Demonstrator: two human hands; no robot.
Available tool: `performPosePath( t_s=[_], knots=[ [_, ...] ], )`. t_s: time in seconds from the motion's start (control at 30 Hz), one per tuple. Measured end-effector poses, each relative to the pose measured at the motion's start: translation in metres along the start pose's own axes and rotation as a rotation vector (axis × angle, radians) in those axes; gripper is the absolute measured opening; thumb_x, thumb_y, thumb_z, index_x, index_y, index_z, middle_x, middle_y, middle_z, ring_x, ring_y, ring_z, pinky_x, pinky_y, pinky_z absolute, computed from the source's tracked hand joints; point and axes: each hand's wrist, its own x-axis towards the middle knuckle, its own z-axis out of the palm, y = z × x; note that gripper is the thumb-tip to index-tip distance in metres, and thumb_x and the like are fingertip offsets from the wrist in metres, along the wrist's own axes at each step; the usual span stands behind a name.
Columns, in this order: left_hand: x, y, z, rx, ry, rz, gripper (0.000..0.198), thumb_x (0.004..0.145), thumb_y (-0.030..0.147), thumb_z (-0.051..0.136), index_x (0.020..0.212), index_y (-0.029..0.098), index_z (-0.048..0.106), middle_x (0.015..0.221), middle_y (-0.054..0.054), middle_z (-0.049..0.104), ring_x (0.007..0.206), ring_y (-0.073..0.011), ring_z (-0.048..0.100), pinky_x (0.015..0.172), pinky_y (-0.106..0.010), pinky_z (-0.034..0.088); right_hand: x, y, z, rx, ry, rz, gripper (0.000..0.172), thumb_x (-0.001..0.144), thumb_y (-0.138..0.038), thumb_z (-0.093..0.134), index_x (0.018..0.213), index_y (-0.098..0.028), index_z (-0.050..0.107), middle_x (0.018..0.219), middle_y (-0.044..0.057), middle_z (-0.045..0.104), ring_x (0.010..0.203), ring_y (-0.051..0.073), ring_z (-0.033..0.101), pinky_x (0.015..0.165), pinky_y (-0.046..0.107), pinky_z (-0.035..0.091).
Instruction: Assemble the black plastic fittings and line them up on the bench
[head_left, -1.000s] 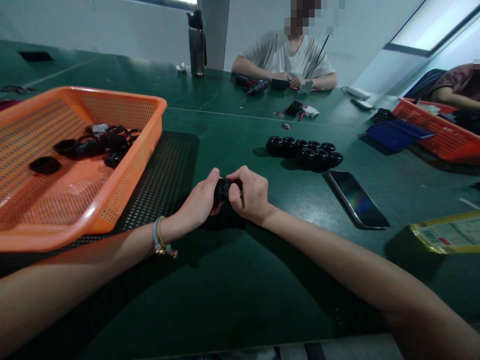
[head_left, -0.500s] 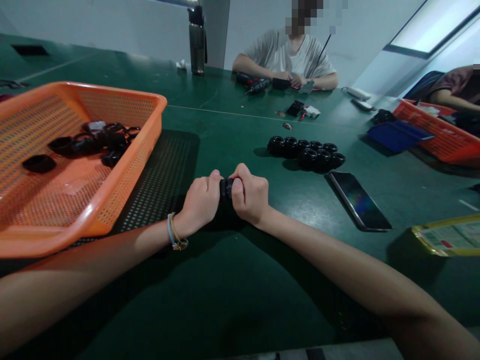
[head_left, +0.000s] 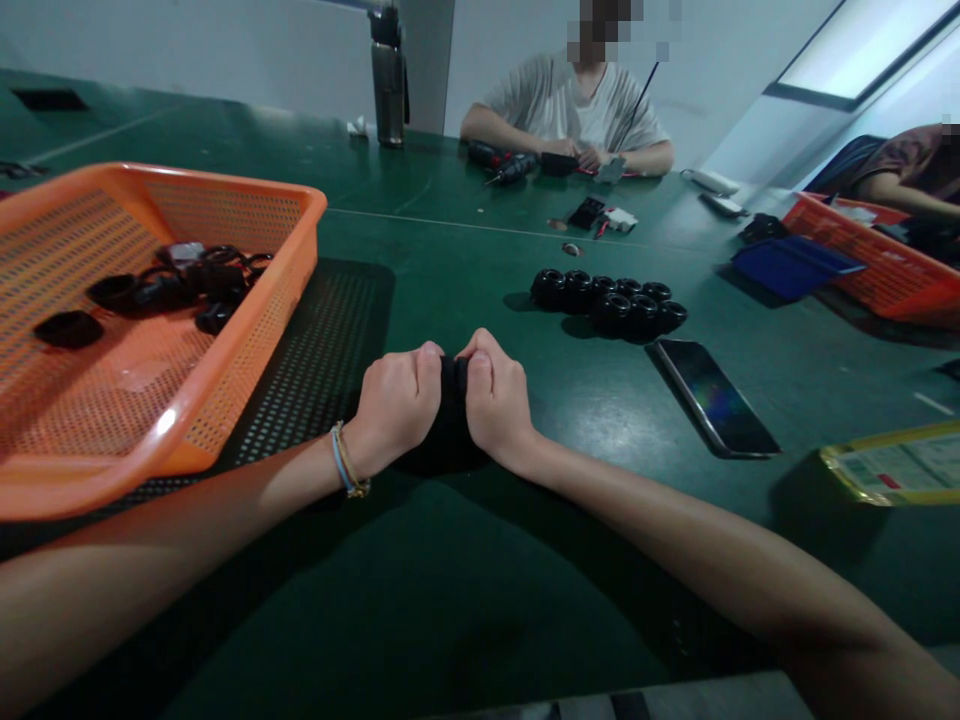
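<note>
My left hand point(head_left: 397, 396) is wrapped round one end of a small black part point(head_left: 453, 378), with the thumb along its top. Closed on the other end is my right hand point(head_left: 498, 392), its thumb beside the curled forefinger. Only a narrow dark strip of the part shows between the two fists, so its full shape is hidden. Both hands are low over the green table. Beyond my right hand, several glossy black round parts point(head_left: 609, 303) with holes in their tops stand in a close group.
An orange mesh basket point(head_left: 259, 375) with black parts point(head_left: 214, 285) inside stands at the left. On the right lie a phone point(head_left: 716, 398) and a yellow-edged box point(head_left: 896, 462). A blue tray point(head_left: 795, 265) is farther back. Across the table sits a person point(head_left: 574, 105) near a power drill point(head_left: 510, 168).
My right hand has turned about the black part, its thumb now more upright beside the forefinger. Less of the part's detail shows between the fists. The view has shifted slightly.
</note>
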Motion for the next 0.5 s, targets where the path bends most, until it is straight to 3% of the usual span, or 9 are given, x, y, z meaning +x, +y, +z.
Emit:
performPosePath(
  t_s=[0.5],
  knots=[
    [-0.0003,-0.0053,-0.0074,0.206,0.048,0.322,0.052,0.092,0.029,0.012,0.075,0.015,0.059,0.053,-0.004,0.061,0.047,-0.0154,0.056,0.048,-0.026,0.034,-0.0031,-0.0025,0.0023,0.128,-0.035,0.204,0.027,0.085,-0.023,0.027,0.059,-0.023,0.032,0.053,-0.003,0.036,0.05,0.013,0.038,0.048,0.025,0.028]
  ],
)
